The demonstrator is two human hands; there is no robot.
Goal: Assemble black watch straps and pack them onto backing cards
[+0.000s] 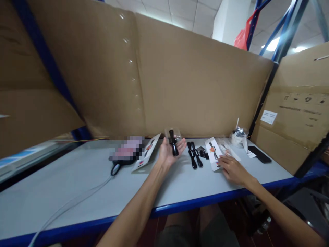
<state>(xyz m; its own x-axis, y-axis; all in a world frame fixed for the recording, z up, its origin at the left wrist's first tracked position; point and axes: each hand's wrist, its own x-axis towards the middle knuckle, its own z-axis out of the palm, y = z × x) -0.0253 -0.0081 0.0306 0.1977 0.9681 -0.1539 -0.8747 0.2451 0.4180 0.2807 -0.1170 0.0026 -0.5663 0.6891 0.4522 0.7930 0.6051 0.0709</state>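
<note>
My left hand is palm up, supporting a black double-ended piece with a narrow middle. Clear plastic packaging surrounds or backs that piece; the frame does not settle which. My right hand pinches the lower right edge of a white printed card, which pictures a similar black piece. Between the hands, two more black double-ended pieces lie side by side on the table. Small dark parts rest just right of them.
On the grey table, a tilted printed card stands left of my left hand, beside a pixelated device with a white cable. A clear bag, a white roll and a black phone-like slab lie right. Cardboard walls the back.
</note>
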